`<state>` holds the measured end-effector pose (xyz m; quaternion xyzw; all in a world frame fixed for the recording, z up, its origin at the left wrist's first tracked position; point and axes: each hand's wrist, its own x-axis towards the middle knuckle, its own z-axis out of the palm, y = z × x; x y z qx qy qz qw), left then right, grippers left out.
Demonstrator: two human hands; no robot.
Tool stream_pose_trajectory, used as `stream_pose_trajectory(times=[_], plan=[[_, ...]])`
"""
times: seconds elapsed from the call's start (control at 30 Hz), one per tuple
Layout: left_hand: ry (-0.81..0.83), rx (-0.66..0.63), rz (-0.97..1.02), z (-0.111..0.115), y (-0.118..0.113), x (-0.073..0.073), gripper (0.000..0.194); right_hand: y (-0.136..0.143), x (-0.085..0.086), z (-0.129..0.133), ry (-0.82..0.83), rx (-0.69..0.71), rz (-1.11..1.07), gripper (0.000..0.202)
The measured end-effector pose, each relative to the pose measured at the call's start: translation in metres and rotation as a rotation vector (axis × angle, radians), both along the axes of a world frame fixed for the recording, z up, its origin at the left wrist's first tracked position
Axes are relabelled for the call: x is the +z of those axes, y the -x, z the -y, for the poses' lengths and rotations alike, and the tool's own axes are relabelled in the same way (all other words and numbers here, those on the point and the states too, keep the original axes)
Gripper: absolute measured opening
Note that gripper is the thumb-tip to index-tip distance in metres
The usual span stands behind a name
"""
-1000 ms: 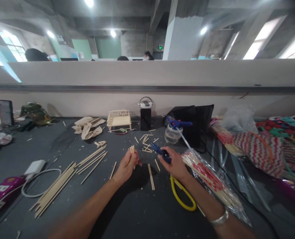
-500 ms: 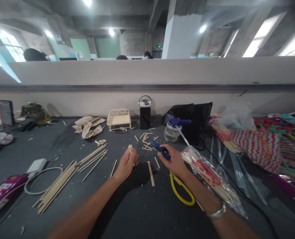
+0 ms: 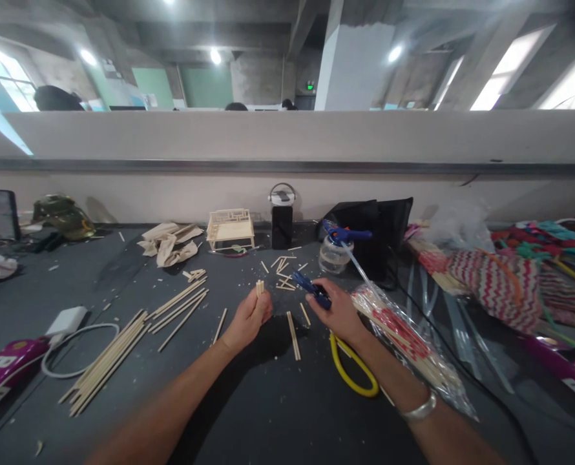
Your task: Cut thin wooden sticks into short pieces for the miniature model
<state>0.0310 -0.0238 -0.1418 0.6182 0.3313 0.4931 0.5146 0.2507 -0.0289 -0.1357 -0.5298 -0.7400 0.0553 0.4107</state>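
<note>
My left hand [image 3: 250, 316] is closed around a small bundle of short wooden sticks [image 3: 260, 289], whose ends stick up above the thumb. In my right hand [image 3: 339, 313] is a pair of blue pliers [image 3: 313, 290], pointing left toward the bundle but apart from it. Its jaws are too small to read clearly. Between and below the hands, two longer sticks [image 3: 293, 336] lie side by side on the dark table. Cut short pieces [image 3: 284, 281] are scattered just beyond. One more stick [image 3: 220, 326] lies left of my left hand.
Long sticks [image 3: 106, 365] lie at the left, near a purple power strip [image 3: 11, 371]. A miniature stick-built bed frame [image 3: 230, 230] stands at the back beside a black phone [image 3: 282, 227]. At the right are a blue glue gun [image 3: 345, 234] on a glass jar [image 3: 333, 257] and bagged sticks [image 3: 413, 342].
The bundle in my left hand has turned more upright and shifted slightly right. My right hand still holds the pliers nearly in place. The whole view has shifted a little.
</note>
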Motion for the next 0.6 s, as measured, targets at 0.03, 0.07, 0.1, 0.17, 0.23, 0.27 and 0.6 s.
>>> stream_pose_trajectory(times=[0.03, 0.07, 0.1, 0.17, 0.23, 0.27, 0.6], plan=[[-0.010, -0.004, -0.016, 0.000, 0.000, -0.001, 0.042, 0.000, 0.000, 0.000, 0.000, -0.002, -0.002, 0.017], [-0.024, -0.003, -0.031, 0.000, 0.001, -0.001, 0.042, 0.000, 0.000, 0.000, 0.003, -0.004, -0.006, 0.017], [-0.036, 0.000, -0.042, -0.001, 0.001, -0.002, 0.042, 0.000, 0.000, 0.000, 0.008, -0.006, -0.010, 0.017], [-0.039, -0.004, -0.050, -0.001, 0.001, -0.002, 0.042, 0.001, 0.001, 0.001, 0.010, -0.006, -0.016, 0.017], [-0.019, -0.005, -0.040, -0.002, 0.002, -0.002, 0.042, 0.001, 0.003, 0.002, 0.006, 0.000, -0.019, 0.017], [-0.010, -0.003, -0.037, -0.003, 0.002, -0.001, 0.042, 0.002, 0.004, 0.002, 0.003, 0.006, -0.019, 0.017], [0.094, -0.340, -0.033, 0.019, 0.005, 0.026, 0.043, 0.000, 0.019, 0.009, -0.176, 0.145, 0.051, 0.032]])
